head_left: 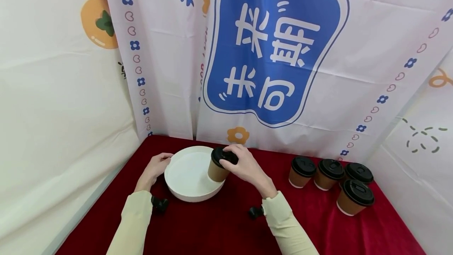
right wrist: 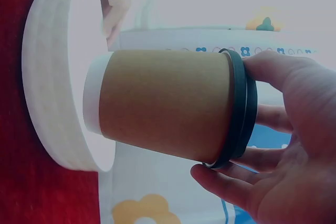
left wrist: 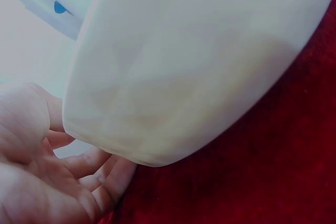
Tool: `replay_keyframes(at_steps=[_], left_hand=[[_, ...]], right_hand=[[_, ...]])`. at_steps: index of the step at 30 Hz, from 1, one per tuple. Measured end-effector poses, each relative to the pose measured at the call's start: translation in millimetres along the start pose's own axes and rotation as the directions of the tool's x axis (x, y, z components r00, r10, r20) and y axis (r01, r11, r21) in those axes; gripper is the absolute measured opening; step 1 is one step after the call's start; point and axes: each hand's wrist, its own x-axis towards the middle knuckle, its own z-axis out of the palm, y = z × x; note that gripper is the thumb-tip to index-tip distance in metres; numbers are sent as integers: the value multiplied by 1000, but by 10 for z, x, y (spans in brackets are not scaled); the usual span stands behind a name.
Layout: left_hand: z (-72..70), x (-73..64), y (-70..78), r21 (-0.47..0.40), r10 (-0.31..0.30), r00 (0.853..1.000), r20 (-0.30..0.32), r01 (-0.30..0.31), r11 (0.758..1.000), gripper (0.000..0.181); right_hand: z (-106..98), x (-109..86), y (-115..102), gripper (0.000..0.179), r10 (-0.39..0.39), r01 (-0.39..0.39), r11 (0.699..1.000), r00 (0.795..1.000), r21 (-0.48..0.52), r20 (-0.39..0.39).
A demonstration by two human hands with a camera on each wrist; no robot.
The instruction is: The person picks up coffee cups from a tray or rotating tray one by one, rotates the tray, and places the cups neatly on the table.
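My right hand (head_left: 242, 164) holds a brown paper cup (right wrist: 165, 106) by its black lid (head_left: 224, 156), thumb and fingers around the lid's edge. The cup stands nearly upright above the right side of a round white tray (head_left: 187, 196). Its white base shows above the tray's near rim in the right wrist view; whether it touches the tray floor, I cannot tell. My left hand (head_left: 157, 168) is at the tray's left side, its loosely bent fingers (left wrist: 86, 163) against the outer wall. The tray partly hides those fingertips in the left wrist view.
Several lidded brown paper cups (head_left: 330, 170) stand grouped at the right of the red-covered table (head_left: 212, 227). A printed white curtain (head_left: 170, 89) hangs behind the table, and a pale fabric wall (head_left: 70, 129) stands along the left.
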Motion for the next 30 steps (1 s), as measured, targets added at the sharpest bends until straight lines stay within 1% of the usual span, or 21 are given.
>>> replay_keyframes(at_steps=[5, 10, 13, 18, 23, 30], left_hand=[[-45, 2, -9, 3, 6, 1000, -11, -6, 1000, 43], [-88, -4, -16, 1, 0, 1000, -20, 0, 1000, 43], [-96, -10, -14, -6, -5, 1000, -17, 5, 1000, 42], [-89, -14, 5, -20, -5, 1000, -9, 5, 1000, 44], [-76, 0, 2, -28, -8, 1000, -12, 8, 1000, 43], [-16, 0, -3, -28, -29, 1000, 10, 29, 999, 43]], right_hand=[[-100, -51, 30, 40, -4, 4, 1000, 1000, -14, -8], [-207, -124, 88, 42, 29, -29, 999, 1000, -31, 1], [-295, -193, 141, 41, 37, -38, 998, 999, -47, -9], [-464, -338, 271, 40, 35, -38, 996, 999, -77, -39], [-626, -504, 419, 41, 68, -73, 992, 996, -106, -51], [-858, -812, 628, 42, 83, -98, 976, 993, -196, -84]])
